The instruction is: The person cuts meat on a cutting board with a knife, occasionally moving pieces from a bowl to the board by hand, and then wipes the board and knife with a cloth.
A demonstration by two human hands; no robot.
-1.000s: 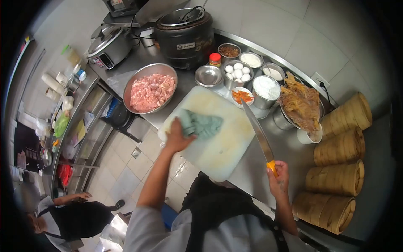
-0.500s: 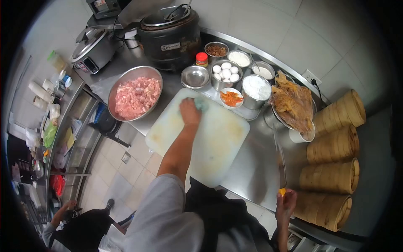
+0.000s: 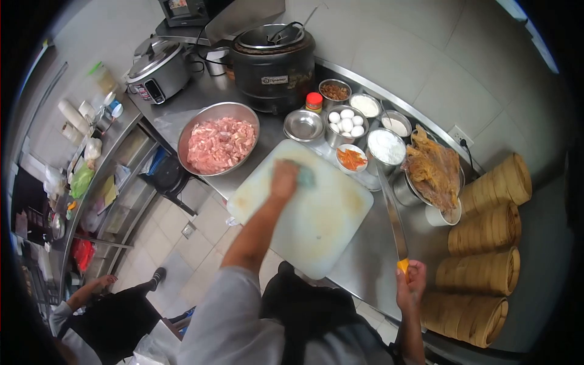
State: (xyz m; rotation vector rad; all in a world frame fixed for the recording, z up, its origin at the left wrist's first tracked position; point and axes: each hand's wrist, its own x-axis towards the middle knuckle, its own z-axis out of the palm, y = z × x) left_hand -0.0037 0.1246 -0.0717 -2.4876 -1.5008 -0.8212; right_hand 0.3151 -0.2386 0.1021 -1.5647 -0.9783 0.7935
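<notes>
Left fingers [image 3: 283, 172] on cloth [image 3: 307, 178], right [image 3: 412, 281] gripping knife [image 3: 392, 218]

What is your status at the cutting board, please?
Status: left grip on cloth, pressed to cutting board; right grip shut on knife, blade beside the board; carrot dish close at far edge.

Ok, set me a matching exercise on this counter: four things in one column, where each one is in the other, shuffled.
Things:
1. green cloth
2. knife
3. raw meat
4. bamboo steamers

Places:
A. lying on their sides at the right end of the counter
B. in the right hand, blade pointing away
C. under the left hand on the cutting board
D. in the big metal bowl

Pairs: 1-C, 2-B, 3-D, 4-A
</notes>
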